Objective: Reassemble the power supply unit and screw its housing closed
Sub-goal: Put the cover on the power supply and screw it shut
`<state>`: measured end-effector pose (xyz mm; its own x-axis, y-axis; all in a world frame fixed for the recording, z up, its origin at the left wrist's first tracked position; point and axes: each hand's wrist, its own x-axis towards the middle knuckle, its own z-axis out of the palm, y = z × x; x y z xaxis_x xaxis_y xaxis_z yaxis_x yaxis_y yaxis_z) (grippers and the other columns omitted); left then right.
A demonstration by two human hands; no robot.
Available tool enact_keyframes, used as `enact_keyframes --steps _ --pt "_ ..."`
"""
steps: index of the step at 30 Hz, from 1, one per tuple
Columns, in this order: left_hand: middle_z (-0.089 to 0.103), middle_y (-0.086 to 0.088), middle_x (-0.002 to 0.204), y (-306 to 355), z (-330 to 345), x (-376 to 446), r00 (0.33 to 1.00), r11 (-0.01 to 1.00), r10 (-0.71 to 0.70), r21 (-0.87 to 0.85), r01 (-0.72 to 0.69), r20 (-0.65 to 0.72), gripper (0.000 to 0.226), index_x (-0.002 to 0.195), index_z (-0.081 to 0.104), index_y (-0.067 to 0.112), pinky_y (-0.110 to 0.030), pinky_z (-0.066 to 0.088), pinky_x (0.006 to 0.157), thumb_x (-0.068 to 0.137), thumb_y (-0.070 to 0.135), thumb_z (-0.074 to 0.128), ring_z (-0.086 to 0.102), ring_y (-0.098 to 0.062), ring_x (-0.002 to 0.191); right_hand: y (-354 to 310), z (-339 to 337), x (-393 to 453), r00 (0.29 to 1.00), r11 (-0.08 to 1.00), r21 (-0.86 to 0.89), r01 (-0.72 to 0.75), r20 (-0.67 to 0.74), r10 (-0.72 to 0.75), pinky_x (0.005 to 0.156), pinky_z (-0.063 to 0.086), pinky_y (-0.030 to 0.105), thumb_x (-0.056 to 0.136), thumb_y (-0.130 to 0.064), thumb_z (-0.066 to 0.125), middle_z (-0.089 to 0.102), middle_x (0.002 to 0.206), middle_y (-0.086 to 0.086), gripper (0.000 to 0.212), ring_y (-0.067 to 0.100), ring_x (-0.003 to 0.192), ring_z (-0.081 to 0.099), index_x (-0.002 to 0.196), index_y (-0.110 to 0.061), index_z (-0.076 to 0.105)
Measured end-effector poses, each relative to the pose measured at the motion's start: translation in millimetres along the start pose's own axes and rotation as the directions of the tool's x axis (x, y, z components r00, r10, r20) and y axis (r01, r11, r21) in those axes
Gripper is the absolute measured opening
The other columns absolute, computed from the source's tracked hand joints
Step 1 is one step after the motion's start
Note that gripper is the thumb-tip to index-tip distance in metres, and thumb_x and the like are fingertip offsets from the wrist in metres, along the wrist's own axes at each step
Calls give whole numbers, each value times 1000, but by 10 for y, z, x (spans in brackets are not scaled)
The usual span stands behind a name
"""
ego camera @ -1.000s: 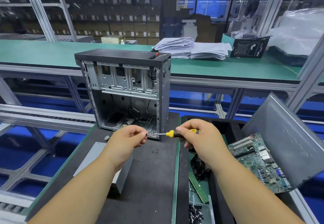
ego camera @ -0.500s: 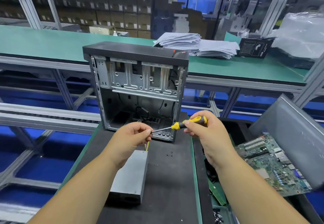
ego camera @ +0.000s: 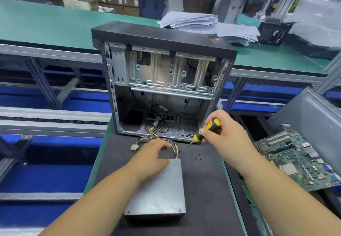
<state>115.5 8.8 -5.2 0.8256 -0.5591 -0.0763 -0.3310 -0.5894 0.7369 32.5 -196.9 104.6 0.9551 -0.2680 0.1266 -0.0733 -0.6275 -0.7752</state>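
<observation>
An open computer case (ego camera: pixel 162 88) stands upright at the far end of your dark mat (ego camera: pixel 203 189). Nearer you, the grey power supply unit (ego camera: pixel 158 187) lies flat on that mat, its bundle of coloured wires (ego camera: pixel 173 146) leading off its far edge toward the case. Your left hand (ego camera: pixel 153 159) rests over the unit's far left corner, fingers bent down beside the wires; you cannot tell whether they pinch anything. Your right hand (ego camera: pixel 227 136) grips the yellow-and-black screwdriver (ego camera: pixel 204 133), its tip angled down-left to just beyond the unit's far right corner. A few small screws (ego camera: pixel 197 156) lie loose on the mat just right of it.
</observation>
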Motion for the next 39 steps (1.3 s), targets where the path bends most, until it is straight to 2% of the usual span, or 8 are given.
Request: enact_keyframes --steps 3,5,12,18,28,35,37,39 --pt "55 10 125 -98 154 19 1000 982 5 189 -10 27 42 122 60 30 -28 38 105 82 37 69 48 -11 118 0 109 33 999 993 -116 12 52 -6 66 58 44 88 -27 69 68 77 -9 22 13 70 70 89 -35 48" --pt "58 13 117 -105 242 26 1000 977 26 214 -23 -12 35 114 63 33 -30 40 101 81 44 68 50 -10 114 2 173 53 994 984 -173 36 104 -18 64 57 46 89 -29 67 66 77 -5 23 17 69 69 89 -37 46" --pt "59 14 93 -55 383 48 994 995 33 98 -22 -106 21 90 66 30 -27 47 82 77 44 72 52 -5 94 37 236 102 983 962 -254 95 177 -50 69 55 45 90 -28 66 65 80 -6 24 14 75 65 87 -36 43" --pt "58 18 93 -89 417 19 988 994 59 98 -45 -143 22 94 64 36 -22 43 84 78 49 70 48 -2 99 53 273 146 980 963 -245 107 191 -60 66 56 43 90 -29 65 66 79 -6 23 14 74 65 88 -37 43" --pt "57 18 95 -118 420 27 983 993 90 90 -76 -161 20 95 64 36 -26 44 87 80 47 69 48 -4 99 27 326 221 964 948 -288 136 258 -60 69 55 40 91 -26 65 64 82 -7 21 14 77 64 90 -35 46" --pt "60 18 89 -129 444 98 982 999 33 1 -33 -186 15 85 68 32 -26 47 82 78 45 73 51 -1 93 -197 255 413 888 875 -425 230 460 -9 71 52 33 87 -16 72 64 86 -8 20 15 80 61 87 -30 58" --pt "61 17 86 -132 461 105 980 999 14 -45 -23 -200 13 82 70 31 -26 48 79 78 42 75 53 0 90 -244 239 472 886 842 -484 240 463 13 64 49 30 83 -24 76 63 81 -7 17 16 76 59 86 -28 60" --pt "61 17 84 -138 475 107 977 997 7 -74 -23 -213 10 79 71 31 -26 49 78 78 40 76 55 0 87 -271 262 513 901 736 -615 284 434 14 53 38 28 83 -41 74 56 73 -7 23 17 69 54 85 -23 59"
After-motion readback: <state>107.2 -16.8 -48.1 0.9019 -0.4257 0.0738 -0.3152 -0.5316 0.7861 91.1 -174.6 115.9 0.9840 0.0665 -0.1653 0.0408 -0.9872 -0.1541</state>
